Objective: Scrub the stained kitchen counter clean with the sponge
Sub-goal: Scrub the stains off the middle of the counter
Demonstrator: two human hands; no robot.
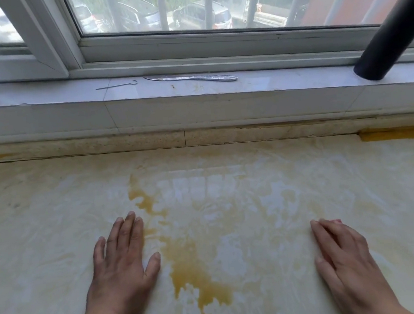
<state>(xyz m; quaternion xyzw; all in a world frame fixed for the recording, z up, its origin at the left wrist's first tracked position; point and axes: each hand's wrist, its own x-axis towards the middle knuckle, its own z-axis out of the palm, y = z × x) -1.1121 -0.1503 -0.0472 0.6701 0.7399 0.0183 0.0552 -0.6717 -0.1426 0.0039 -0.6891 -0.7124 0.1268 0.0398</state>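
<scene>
Both palms flat on the stained counter [44, 221].
Yellow-brown stain [193, 265] runs between my hands. Left hand [121, 267] and right hand [348, 262] lie spread, fingers straight, holding nothing. Beyond my fingertips, a knife [191, 78] on the windowsill [269, 81].

The pale marbled desk [226, 160] bears a yellow-brown stain [193, 265], with a flat hand [122, 269] left of the stain and another hand [345, 260] right of it.

The counter [56, 220] is pale cream with cloudy white marbling, and an amber-yellow stain [192, 263] runs in blotches down its middle. The sill [282, 81] and window frame [48, 45] are white. A silver knife [191, 78] with a patterned handle and a black tube [387, 30] sit on the sill.
</scene>
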